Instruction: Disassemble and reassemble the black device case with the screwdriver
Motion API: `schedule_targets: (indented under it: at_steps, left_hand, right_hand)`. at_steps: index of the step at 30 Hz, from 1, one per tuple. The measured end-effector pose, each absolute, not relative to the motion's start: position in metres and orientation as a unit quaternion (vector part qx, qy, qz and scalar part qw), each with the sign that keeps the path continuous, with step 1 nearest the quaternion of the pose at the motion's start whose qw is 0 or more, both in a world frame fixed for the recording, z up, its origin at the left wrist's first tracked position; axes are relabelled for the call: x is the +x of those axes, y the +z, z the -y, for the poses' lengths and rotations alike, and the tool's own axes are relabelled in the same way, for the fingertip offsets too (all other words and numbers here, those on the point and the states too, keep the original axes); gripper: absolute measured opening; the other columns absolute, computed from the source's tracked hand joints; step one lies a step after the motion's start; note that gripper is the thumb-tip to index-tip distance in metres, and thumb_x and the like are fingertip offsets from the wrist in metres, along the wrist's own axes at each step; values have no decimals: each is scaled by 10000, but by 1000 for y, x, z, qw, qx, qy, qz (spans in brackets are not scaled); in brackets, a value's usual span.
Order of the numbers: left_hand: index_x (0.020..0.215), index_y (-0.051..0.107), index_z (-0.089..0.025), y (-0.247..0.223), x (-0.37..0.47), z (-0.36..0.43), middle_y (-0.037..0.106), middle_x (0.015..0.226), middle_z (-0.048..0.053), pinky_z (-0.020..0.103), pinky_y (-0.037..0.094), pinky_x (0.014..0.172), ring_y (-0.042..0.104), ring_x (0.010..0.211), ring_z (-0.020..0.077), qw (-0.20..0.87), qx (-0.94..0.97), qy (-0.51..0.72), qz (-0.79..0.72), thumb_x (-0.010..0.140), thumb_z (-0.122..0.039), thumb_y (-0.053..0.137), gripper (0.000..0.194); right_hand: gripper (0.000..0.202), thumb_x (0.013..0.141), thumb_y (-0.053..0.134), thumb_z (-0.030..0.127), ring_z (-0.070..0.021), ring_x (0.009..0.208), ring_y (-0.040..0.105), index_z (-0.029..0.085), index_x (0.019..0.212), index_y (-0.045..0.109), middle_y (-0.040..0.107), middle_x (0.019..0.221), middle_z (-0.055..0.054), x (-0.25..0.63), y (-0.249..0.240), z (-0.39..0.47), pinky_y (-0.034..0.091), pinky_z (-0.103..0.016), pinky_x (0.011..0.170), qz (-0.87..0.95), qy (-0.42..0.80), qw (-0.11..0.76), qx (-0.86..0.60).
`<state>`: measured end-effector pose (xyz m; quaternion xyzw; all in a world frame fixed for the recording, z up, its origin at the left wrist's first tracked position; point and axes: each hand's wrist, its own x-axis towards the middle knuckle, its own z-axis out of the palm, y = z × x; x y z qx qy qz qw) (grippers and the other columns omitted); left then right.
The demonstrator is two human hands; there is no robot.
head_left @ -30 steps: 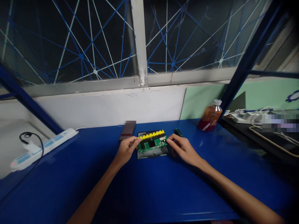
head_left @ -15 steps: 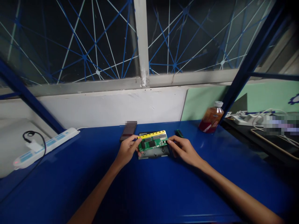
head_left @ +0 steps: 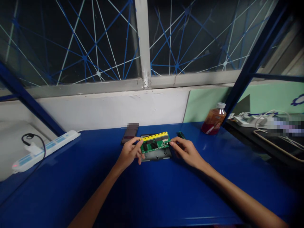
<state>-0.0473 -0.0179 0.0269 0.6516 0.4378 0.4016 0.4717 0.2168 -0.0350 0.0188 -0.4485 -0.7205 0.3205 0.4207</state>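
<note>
Between my two hands is a green circuit board with a yellow row of ports along its far edge and a black finned heat sink on it. My left hand pinches its left end, thumb on top, other fingers partly curled beneath. At the right end, my right hand grips the board's edge between thumb and fingers. The board is held tilted over a dark flat case part, which lies on the blue table with small dark pieces on it. Part of that case is hidden by the board.
A phone lies behind my left hand, and a small dark green-edged object behind my right. A bottle of reddish drink stands at the back right. On the left a white power strip carries a black cable. The blue table stretches toward me.
The board is still held at both ends, with its tilt slightly changed. My left hand's lower fingers have extended a little below the board. The view has shifted slightly.
</note>
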Motion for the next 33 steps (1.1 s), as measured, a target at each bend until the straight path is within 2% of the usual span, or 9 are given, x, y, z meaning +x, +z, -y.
schedule_targets:
  at_steps: [7, 15, 24, 29, 33]
  left_hand:
    - [1043, 530, -134, 28, -48, 18, 631, 492, 1, 164, 311, 348, 559, 317, 124, 479, 648, 400, -438, 912, -523, 441, 420]
    - [1044, 518, -135, 33, -47, 19, 640, 505, 10, 178, 328, 363, 567, 334, 130, 489, 641, 398, -438, 911, -540, 430, 435]
    - [981, 500, -138, 29, -49, 14, 688, 614, 55, 191, 333, 403, 573, 365, 119, 493, 638, 377, -457, 918, -550, 405, 427]
    - [876, 534, -125, 26, -50, 12, 696, 660, 74, 207, 344, 426, 564, 387, 110, 478, 654, 368, -455, 922, -521, 418, 414]
    - [1046, 572, -91, 25, -52, 12, 701, 706, 87, 213, 346, 441, 548, 426, 107, 481, 669, 364, -434, 913, -484, 460, 430]
  right_hand:
    - [326, 937, 441, 444, -118, 515, 486, 170, 847, 593, 541, 591, 13, 217, 20, 36, 378, -233, 503, 739, 292, 413, -445]
    - [293, 928, 468, 434, -120, 512, 497, 179, 893, 607, 539, 604, 14, 219, 18, 34, 392, -241, 507, 737, 291, 415, -447]
    - [283, 908, 509, 423, -125, 529, 524, 173, 929, 641, 622, 702, -24, 219, 18, 34, 421, -253, 520, 743, 255, 427, -449]
    - [284, 891, 535, 429, -125, 487, 533, 175, 953, 647, 603, 643, -7, 219, 14, 32, 437, -264, 505, 727, 275, 438, -451]
    - [342, 867, 551, 459, -129, 443, 544, 161, 1020, 620, 584, 588, 10, 216, 12, 32, 448, -269, 467, 683, 359, 454, -446]
